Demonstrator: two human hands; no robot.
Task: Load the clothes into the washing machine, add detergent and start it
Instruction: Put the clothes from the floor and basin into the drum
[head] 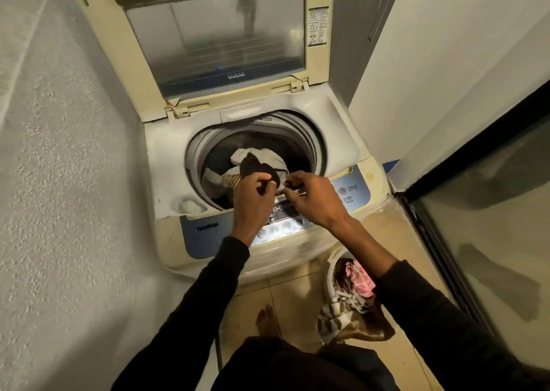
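Note:
A cream top-loading washing machine (336, 122) stands in front of me with its lid (214, 39) raised. White and striped clothes (262, 155) lie inside the drum. A small dark brown garment (256, 167) hangs over the drum's front rim. My left hand (253, 197) pinches one end of it and my right hand (312, 197) pinches the other, both just above the control panel (354, 191).
A white laundry basket (333, 256) with pink, striped and brown clothes (354, 298) sits on the tiled floor at the machine's right front. A rough wall runs along the left. A dark-framed glass door (476, 212) closes the right side. My bare foot (266, 319) is below.

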